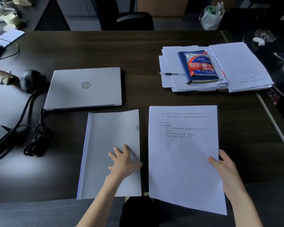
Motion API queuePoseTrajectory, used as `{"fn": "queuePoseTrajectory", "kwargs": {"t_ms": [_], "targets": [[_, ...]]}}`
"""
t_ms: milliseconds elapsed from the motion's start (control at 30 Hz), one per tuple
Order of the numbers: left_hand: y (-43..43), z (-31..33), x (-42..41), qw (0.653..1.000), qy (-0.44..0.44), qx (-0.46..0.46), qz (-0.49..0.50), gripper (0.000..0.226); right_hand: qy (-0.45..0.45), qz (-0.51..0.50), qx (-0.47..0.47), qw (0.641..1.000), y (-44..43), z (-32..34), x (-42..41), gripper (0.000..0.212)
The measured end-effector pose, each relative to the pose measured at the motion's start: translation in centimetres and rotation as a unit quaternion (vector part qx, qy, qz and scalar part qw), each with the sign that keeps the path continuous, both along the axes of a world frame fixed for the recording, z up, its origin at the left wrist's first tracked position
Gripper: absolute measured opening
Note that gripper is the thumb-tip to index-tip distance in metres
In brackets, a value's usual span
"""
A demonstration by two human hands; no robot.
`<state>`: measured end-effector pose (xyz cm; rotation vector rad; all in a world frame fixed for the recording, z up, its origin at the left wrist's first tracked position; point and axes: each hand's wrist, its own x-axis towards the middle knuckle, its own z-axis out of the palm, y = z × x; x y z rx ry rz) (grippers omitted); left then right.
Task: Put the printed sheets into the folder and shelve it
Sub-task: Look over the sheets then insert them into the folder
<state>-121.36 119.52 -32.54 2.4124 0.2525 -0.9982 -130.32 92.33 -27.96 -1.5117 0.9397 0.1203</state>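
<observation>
A pale translucent folder (105, 141) with a spine bar along its left side lies flat at the desk's front edge. My left hand (124, 161) rests on its lower right part, fingers spread, thumb at the right edge. Just to the right are the printed sheets (182, 161), a white stack with a few lines of text at the top. My right hand (223, 169) grips their right edge, thumb on top, and their near end hangs past the desk edge.
A shut silver laptop (84, 88) lies behind the folder, with a black charger and coiled cable (36, 141) to its left. A paper pile with a blue notebook and a snack packet (201, 66) sits at the back right. The dark desk (138, 51) extends behind.
</observation>
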Motion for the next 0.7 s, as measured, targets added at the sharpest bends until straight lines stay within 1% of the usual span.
{"fn": "queuePoseTrajectory", "kwargs": {"t_ms": [100, 200, 267, 300, 367, 433, 467, 500, 533, 633, 700], "targets": [[1.7, 0.4, 0.1, 0.999, -0.019, -0.036, -0.009, 0.083, 0.005, 0.012, 0.005, 1.000, 0.1, -0.2, 0.5, 0.032], [2.1, 0.6, 0.0, 0.999, -0.033, -0.025, -0.015, 0.084, 0.008, 0.020, 0.008, 1.000, 0.4, -0.5, 1.1, 0.027], [2.1, 0.7, -0.2, 0.999, -0.039, -0.021, -0.010, 0.078, 0.007, 0.025, 0.009, 1.000, 0.6, -0.6, 1.3, 0.024], [2.1, 0.6, -0.2, 0.999, -0.044, -0.022, -0.006, 0.071, 0.006, 0.027, 0.009, 1.000, 0.7, -0.7, 1.4, 0.022], [2.3, 0.8, -0.2, 0.998, -0.047, -0.040, -0.002, 0.048, 0.006, 0.028, 0.009, 1.000, 0.9, -0.8, 1.6, 0.020], [2.8, 0.9, -0.3, 0.995, -0.050, -0.087, 0.018, 0.012, 0.008, 0.027, 0.009, 1.000, 1.3, -0.9, 2.0, 0.020], [3.1, 1.1, -0.4, 0.991, -0.053, -0.116, 0.033, 0.014, 0.008, 0.026, 0.011, 1.000, 1.5, -0.9, 2.2, 0.021], [3.4, 1.2, -0.6, 0.987, -0.062, -0.140, 0.050, 0.024, 0.007, 0.024, 0.016, 1.000, 1.8, -1.1, 2.4, 0.022], [3.8, 1.3, -0.7, 0.984, -0.069, -0.155, 0.060, 0.028, 0.010, 0.022, 0.022, 0.999, 2.1, -1.3, 2.6, 0.024], [5.2, 1.5, -1.5, 0.976, -0.113, -0.171, 0.071, 0.030, 0.024, 0.031, 0.040, 0.998, 3.2, -2.2, 3.5, 0.023], [6.1, 1.7, -1.9, 0.968, -0.136, -0.186, 0.097, 0.031, 0.032, 0.036, 0.046, 0.998, 4.0, -3.0, 4.1, 0.020]]}}
